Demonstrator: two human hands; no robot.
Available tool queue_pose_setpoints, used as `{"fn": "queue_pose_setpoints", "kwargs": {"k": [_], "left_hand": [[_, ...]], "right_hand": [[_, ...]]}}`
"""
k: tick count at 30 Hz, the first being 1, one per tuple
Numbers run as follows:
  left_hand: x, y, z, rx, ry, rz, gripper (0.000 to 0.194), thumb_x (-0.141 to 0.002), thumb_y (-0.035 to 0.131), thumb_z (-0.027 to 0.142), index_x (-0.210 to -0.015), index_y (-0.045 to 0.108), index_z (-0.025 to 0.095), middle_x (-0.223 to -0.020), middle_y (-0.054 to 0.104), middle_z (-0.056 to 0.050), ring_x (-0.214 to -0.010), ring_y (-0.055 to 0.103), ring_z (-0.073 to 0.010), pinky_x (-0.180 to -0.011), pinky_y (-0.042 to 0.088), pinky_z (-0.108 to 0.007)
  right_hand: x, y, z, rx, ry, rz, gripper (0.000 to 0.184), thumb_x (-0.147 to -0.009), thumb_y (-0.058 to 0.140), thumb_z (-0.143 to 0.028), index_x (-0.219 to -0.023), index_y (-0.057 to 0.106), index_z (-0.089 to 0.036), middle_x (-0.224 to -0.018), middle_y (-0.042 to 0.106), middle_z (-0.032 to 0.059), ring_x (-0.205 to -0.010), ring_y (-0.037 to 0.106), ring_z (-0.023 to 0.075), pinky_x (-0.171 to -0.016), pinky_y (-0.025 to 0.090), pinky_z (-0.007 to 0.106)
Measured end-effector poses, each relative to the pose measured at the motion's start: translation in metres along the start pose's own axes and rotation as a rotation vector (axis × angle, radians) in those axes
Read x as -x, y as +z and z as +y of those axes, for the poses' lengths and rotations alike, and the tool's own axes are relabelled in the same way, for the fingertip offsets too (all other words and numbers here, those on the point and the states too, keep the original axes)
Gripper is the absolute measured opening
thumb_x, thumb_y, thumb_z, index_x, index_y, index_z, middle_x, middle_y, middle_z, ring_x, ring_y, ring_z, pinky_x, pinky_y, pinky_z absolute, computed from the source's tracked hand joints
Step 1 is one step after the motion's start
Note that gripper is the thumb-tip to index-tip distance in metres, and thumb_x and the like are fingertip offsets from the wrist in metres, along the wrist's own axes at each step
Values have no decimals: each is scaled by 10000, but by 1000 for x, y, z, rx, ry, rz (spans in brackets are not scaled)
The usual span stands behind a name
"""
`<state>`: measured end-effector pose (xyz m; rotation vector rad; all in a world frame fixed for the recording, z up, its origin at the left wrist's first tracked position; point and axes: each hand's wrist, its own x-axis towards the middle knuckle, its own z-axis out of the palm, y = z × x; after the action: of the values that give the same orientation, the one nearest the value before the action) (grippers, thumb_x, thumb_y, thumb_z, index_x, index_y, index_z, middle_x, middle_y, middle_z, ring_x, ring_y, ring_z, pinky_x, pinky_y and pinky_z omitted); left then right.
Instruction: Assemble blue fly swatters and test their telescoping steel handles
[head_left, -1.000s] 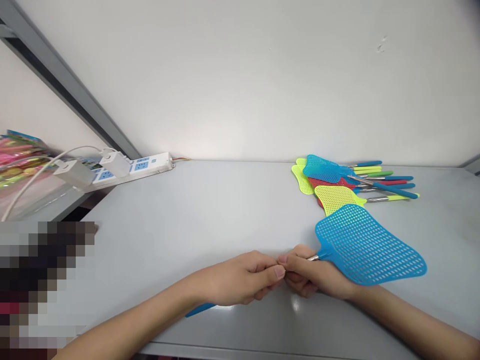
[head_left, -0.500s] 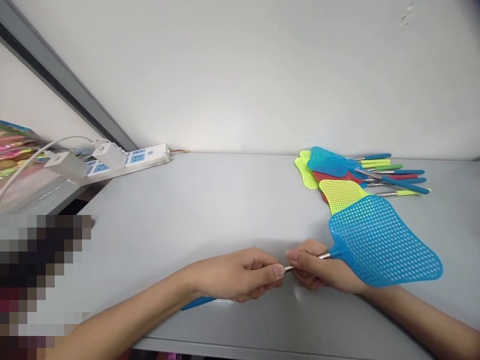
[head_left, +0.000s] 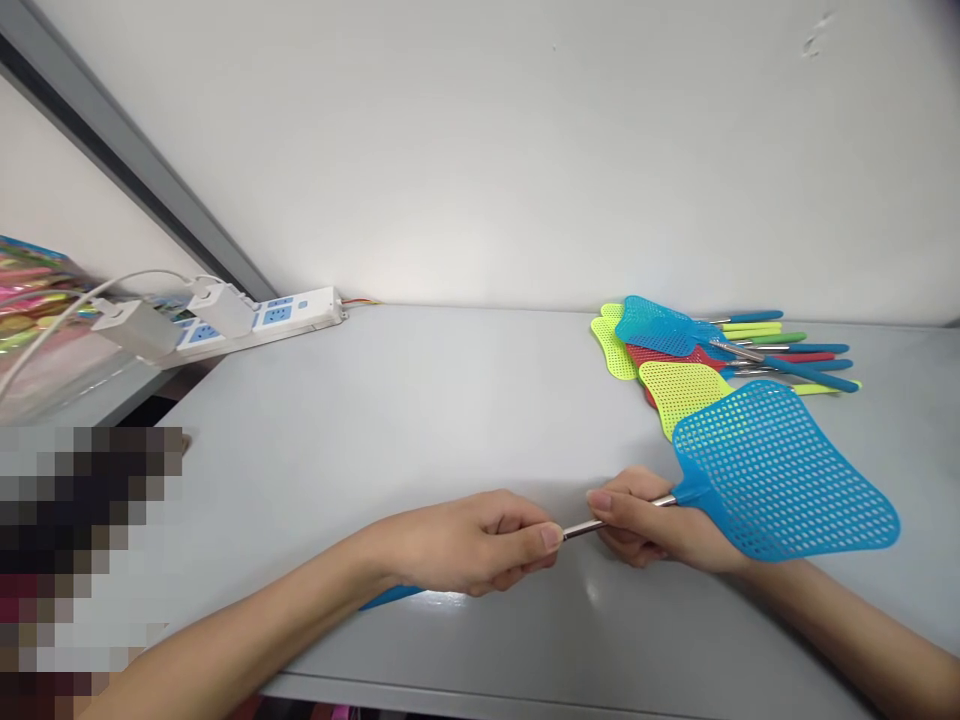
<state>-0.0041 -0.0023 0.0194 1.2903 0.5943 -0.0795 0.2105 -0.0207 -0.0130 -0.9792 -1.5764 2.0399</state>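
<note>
A blue fly swatter (head_left: pixel 787 475) with a perforated head and a thin metal shaft is held in both hands above the table. My right hand (head_left: pixel 645 520) is closed round the shaft just below the head, thumb on top. My left hand (head_left: pixel 480 545) grips the lower end of the shaft, thumb and fingers pressed together. The tip of the blue handle (head_left: pixel 391 597) shows beneath my left wrist; the rest of it is hidden by the hand. Bare metal shaft is visible between the two hands.
At the back right lies a pile of fly swatters (head_left: pixel 656 330) in blue, yellow, red and green, handles pointing right. A white power strip (head_left: pixel 300 312) with plugged-in chargers sits at the back left. Colourful packaged goods (head_left: pixel 34 310) lie beyond it. The grey table (head_left: pixel 420 400) meets a pale wall.
My hands have moved slightly apart, the right hand going right and up with the swatter's head. More metal shaft shows between them. The pile is unchanged.
</note>
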Motion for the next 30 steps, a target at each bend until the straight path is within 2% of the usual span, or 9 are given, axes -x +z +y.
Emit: {"fn": "queue_pose_setpoints", "kwargs": {"k": [12, 19, 24, 27, 30], "left_hand": [[1, -4, 2, 31, 12, 22, 382, -828, 390, 503, -638, 336, 176, -523, 225, 73, -406, 176, -46, -343, 137, -190], [2, -1, 6, 1, 0, 68, 381, -832, 389, 493, -627, 346, 174, -508, 220, 76, -400, 174, -46, -342, 140, -187], [2, 2, 6, -54, 3, 126, 396, -832, 364, 513, -631, 359, 172, -512, 257, 70, -422, 210, -52, -376, 175, -187], [-1, 6, 4, -110, 42, 146, 410, -842, 333, 515, -679, 454, 158, -547, 297, 56, -463, 250, -61, -414, 210, -191], [-4, 10, 2, -147, 95, 135, 409, -857, 323, 485, -765, 543, 152, -563, 315, 46, -492, 268, -67, -435, 220, -194]], "right_hand": [[2, -12, -5, -51, -46, 15, 463, -874, 410, -401, -477, 311, -184, -427, 271, -77, -402, 249, 58, -385, 185, 212], [-3, -11, -3, 50, -93, 112, 512, -840, 433, -464, -425, 339, -179, -391, 306, -61, -398, 265, 65, -402, 172, 232], [-5, -1, -3, 78, -56, 112, 491, -825, 435, -505, -484, 451, -152, -447, 402, -40, -416, 323, 65, -403, 207, 211], [-7, 10, -2, 80, -1, 116, 476, -800, 454, -531, -538, 526, -140, -453, 432, -37, -414, 356, 66, -395, 235, 192], [-9, 19, -1, 54, 41, 93, 468, -824, 429, -487, -540, 546, -135, -429, 417, -43, -405, 372, 66, -400, 264, 185]]}}
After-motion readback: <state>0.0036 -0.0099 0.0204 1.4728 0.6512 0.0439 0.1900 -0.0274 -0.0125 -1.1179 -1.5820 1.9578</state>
